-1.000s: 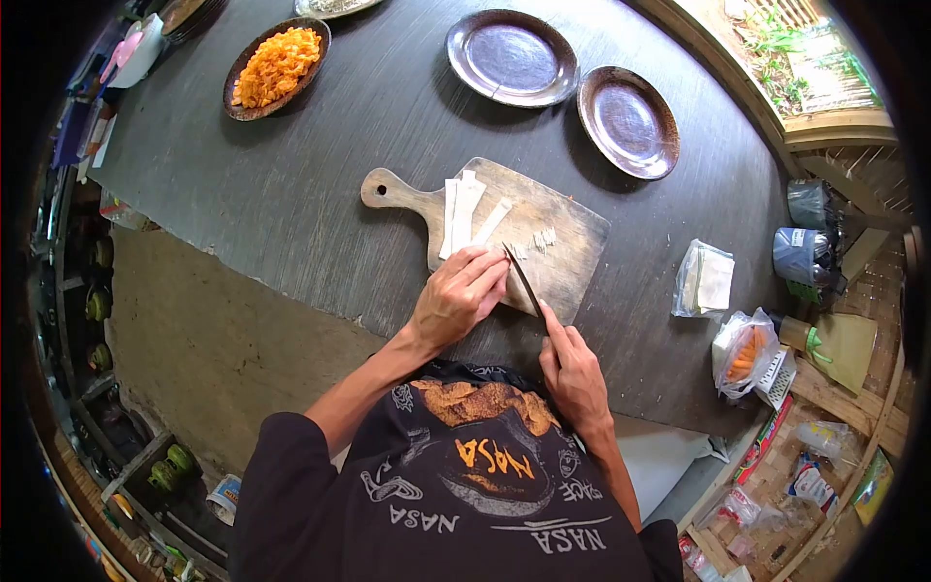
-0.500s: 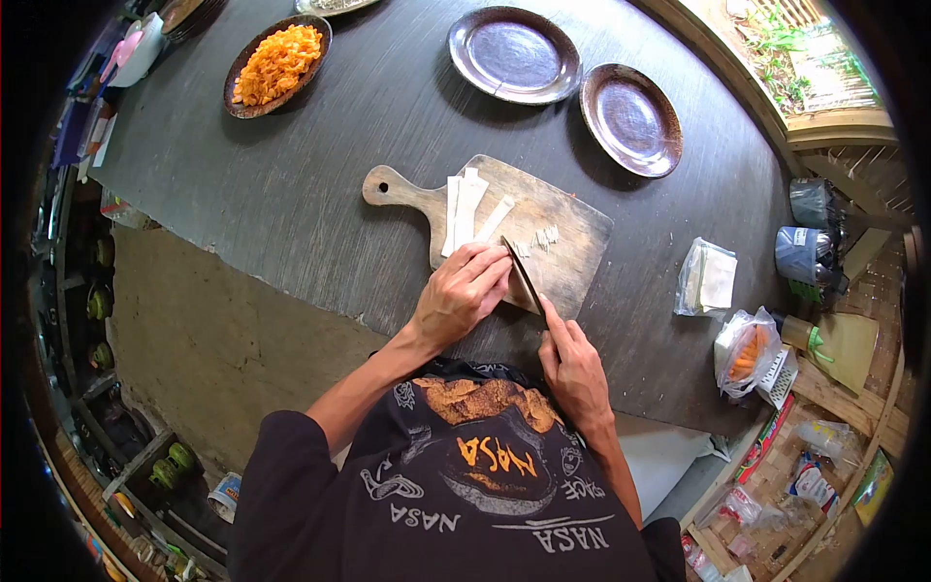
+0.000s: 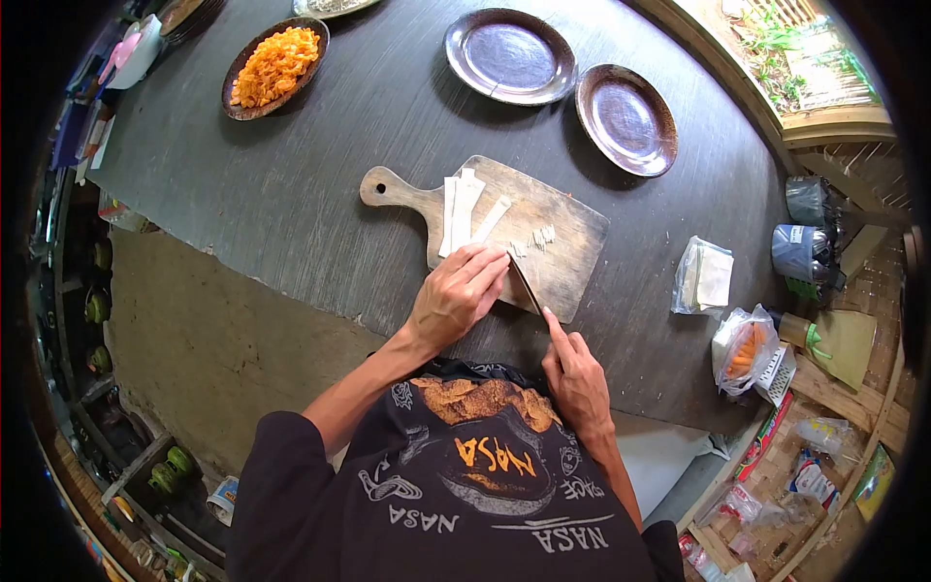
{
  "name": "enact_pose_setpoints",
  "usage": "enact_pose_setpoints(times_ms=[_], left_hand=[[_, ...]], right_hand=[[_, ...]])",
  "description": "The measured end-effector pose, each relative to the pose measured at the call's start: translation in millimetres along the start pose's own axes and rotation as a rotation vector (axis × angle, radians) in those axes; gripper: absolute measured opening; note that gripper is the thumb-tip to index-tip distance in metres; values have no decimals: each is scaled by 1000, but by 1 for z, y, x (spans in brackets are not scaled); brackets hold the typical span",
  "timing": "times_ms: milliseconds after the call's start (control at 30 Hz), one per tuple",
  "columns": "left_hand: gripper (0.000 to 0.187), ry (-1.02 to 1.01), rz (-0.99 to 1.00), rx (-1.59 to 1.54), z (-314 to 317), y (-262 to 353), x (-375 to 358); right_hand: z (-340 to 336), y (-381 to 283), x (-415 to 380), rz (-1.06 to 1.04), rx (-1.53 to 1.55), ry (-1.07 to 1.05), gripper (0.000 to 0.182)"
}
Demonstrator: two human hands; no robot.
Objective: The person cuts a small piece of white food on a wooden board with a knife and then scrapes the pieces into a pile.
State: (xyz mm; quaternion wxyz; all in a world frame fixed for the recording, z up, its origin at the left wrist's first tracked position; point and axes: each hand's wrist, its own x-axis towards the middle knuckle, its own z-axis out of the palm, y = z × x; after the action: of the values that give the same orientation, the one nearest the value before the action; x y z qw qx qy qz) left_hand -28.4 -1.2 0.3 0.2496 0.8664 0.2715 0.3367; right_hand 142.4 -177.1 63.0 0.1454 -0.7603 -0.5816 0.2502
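A wooden cutting board (image 3: 567, 272) with a holed handle lies near the table's front edge. Several pale, thin strips (image 3: 465, 202), resembling cut wrapper sheets, rest on its left half. My left hand (image 3: 461, 296) is closed, its bunched fingertips pressing the near ends of strips against the board; what lies under them is partly hidden. In my right hand (image 3: 579, 378) is a knife (image 3: 527, 283), gripped by its handle with the index finger stretched along it. The dark blade stands right beside my left fingertips. Small cut slivers (image 3: 543, 236) lie on the board beyond the blade.
An oval dish of orange shreds (image 3: 276, 68) stands back left, and two brown plates (image 3: 509, 56) (image 3: 626, 120) stand at the back. To the right are a plastic-wrapped stack of pale sheets (image 3: 713, 276), a bag of carrots (image 3: 745, 351) and a grater (image 3: 776, 373).
The knife blade has shifted slightly toward me, and its tip now sits lower by my left fingertips. A few more slivers show beside the blade. My left hand stays in place.
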Motion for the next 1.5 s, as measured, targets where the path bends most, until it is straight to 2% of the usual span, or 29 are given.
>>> enact_pose_setpoints(times_ms=[1067, 1267, 1433, 1500], left_hand=[[31, 9, -14, -23, 2, 0, 1], [32, -72, -63, -66, 0, 3, 7], [43, -151, -41, -99, 0, -4, 17], [37, -110, -7, -40, 2, -6, 15]], right_hand=[[-5, 2, 9, 26, 102, 104, 60], [1, -2, 5, -2, 124, 80, 59], [1, -4, 8, -3, 138, 89, 58], [0, -3, 8, 5, 135, 91, 58]])
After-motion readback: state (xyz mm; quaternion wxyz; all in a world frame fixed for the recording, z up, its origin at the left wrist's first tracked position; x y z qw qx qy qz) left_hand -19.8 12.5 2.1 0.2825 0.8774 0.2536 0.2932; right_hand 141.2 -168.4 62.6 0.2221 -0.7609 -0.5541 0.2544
